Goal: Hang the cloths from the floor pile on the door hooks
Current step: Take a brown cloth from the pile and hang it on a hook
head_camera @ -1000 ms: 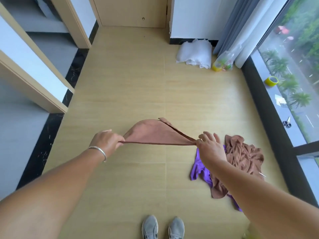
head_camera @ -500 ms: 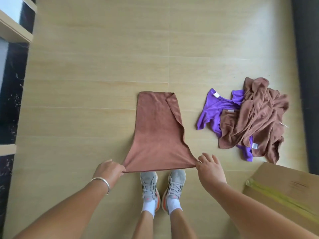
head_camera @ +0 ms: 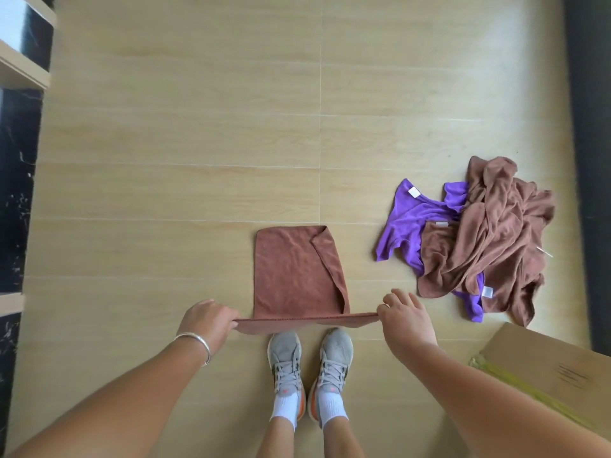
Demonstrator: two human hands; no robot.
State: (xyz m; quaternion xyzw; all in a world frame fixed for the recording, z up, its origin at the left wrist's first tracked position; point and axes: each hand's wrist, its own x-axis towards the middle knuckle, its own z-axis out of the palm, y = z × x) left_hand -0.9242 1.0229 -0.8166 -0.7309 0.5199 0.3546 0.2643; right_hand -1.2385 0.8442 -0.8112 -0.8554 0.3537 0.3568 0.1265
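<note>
Both forearms are bare, with no sleeves in view. The left wrist carries a thin, plain silver metal bangle (head_camera: pixel 195 342), left of centre in the lower frame. At bottom centre, the feet wear grey mesh lace-up trainers (head_camera: pixel 309 361) with grey laces and orange at the heels, over white ribbed ankle socks (head_camera: pixel 287 409). The shins above are bare.

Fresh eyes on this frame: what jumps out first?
The rust-brown microfibre cloth at centre, stretched by its top edge between the left hand and right hand, hanging above the grey sneakers. Next, the heap of brown and purple cloths on the pale wood-look floor at right. A taped cardboard box pokes in at bottom right.
</note>
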